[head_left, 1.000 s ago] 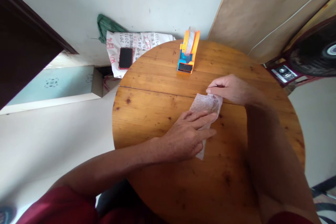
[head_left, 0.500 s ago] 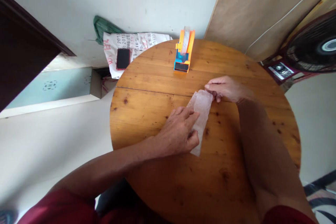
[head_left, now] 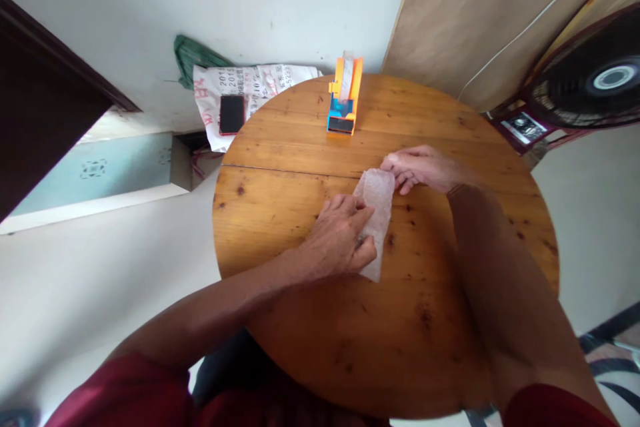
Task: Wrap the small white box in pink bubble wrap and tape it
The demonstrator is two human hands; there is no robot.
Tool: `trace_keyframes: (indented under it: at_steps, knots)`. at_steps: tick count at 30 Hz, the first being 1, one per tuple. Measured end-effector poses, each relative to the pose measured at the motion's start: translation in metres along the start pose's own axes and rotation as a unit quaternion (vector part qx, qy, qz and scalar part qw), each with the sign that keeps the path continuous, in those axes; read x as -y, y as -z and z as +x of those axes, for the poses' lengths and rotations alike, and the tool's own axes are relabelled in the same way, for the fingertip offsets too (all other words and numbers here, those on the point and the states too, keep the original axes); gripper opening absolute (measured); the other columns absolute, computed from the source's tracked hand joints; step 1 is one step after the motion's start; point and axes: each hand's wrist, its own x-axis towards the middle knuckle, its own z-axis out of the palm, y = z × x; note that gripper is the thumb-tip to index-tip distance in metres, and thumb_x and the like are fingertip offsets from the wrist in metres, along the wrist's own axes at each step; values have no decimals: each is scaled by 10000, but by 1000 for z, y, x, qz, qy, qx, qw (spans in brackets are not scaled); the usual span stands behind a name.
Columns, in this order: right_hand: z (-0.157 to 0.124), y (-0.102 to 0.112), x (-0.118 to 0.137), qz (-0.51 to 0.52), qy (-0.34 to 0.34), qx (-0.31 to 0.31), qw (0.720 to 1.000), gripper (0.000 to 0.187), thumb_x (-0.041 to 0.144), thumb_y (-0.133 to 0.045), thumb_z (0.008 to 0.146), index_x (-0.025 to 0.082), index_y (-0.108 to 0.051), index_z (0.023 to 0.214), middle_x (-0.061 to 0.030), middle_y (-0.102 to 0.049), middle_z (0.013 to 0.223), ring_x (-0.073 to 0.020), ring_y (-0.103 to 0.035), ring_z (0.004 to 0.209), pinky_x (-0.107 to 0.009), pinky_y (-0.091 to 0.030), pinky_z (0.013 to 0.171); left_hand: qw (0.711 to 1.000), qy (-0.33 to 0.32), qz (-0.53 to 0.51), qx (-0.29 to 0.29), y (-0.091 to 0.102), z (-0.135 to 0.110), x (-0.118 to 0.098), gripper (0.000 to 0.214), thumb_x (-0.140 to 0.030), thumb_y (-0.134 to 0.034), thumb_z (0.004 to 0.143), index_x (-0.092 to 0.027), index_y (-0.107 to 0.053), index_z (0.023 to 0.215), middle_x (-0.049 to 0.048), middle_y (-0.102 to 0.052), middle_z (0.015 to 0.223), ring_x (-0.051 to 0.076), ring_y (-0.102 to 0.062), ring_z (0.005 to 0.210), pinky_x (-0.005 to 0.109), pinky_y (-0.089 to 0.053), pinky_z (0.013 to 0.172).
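A strip of whitish, see-through bubble wrap [head_left: 382, 210] lies folded on the round wooden table [head_left: 280, 213], its long side running away from me. My left hand [head_left: 343, 233] rests flat across its left side, fingers spread and pressing down. At the far right corner, the thumb and fingers of my right hand [head_left: 417, 169] are closed on the edge of the wrap. Beyond both hands stands an orange and blue tape dispenser [head_left: 344, 97] with a roll of clear tape in it, touched by neither hand.
Left of the table's far edge, a dark phone [head_left: 232, 115] lies on a printed white sack [head_left: 260, 83], beside a green bag [head_left: 197, 59]. A black fan [head_left: 595, 73] stands at the right. Behind the table are a white wall and a brown board [head_left: 460, 7].
My right hand has shifted a little left with the wrap's far corner, and the wrap's far end looks more even. My left hand stays on the wrap. The view has turned slightly.
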Motion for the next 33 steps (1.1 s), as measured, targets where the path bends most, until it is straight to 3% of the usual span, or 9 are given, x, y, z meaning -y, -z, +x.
trace_keyframes:
  at_steps: [6,10,15,17,20,23,28,33]
  knots:
    - [-16,-16,-7,-80,24,-42,996,208,264,-802,761,194,-728,942,-49,-726,749,-167,-662,620,-234,-519,457,1000,-4,3,-1,1,-1,0,414,-294,-468,854,-93,-673,1152,178,-615,1232,322,-540,1151,511,-452,1030]
    - [-19,-36,-24,-57,62,-116,990,315,186,-751,756,188,-688,1064,-39,-735,821,-126,-597,568,-215,-442,416,1000,1,-1,-8,-2,-3,3,488,-312,-479,865,-100,-631,1277,182,-593,1260,328,-529,1170,526,-439,1036]
    - [-19,-49,-33,-7,88,-190,978,267,193,-741,718,198,-689,980,-7,-703,750,-106,-518,500,-220,-360,382,998,22,-3,-51,-6,-8,3,566,-326,-561,855,-167,-542,1398,151,-527,1343,300,-487,1211,486,-421,1055]
    - [-19,-52,-33,9,101,-198,975,237,180,-733,702,206,-692,934,-10,-713,755,-127,-567,554,-234,-430,438,997,29,22,-64,-6,-9,-1,519,-322,-589,850,-194,-583,1353,135,-529,1326,299,-478,1198,477,-419,1031]
    - [-21,-56,-32,17,120,-204,971,190,160,-716,695,228,-689,870,-12,-736,806,-161,-640,689,-265,-536,597,995,19,72,-64,-2,-10,-7,299,-292,-574,879,-230,-714,1136,111,-565,1258,293,-480,1124,462,-416,949]
    - [-23,-60,-33,6,124,-211,969,179,185,-707,712,235,-689,883,-3,-726,795,-158,-626,668,-271,-526,591,995,5,94,-46,3,-10,-11,233,-289,-541,925,-222,-764,932,107,-603,1149,273,-488,1049,447,-407,908]
    - [-21,-63,-34,26,112,-228,967,229,199,-718,687,228,-664,908,9,-693,756,-143,-591,604,-256,-493,506,996,-7,85,-14,12,-7,-14,288,-290,-524,964,-192,-781,880,112,-619,998,237,-531,971,412,-447,896]
    - [-16,-61,-39,57,94,-220,969,233,228,-748,698,247,-675,919,-32,-726,853,-166,-622,665,-262,-520,511,991,-22,133,-4,14,-11,-19,334,-293,-471,1003,-173,-761,889,120,-634,1144,262,-545,1069,425,-460,934]
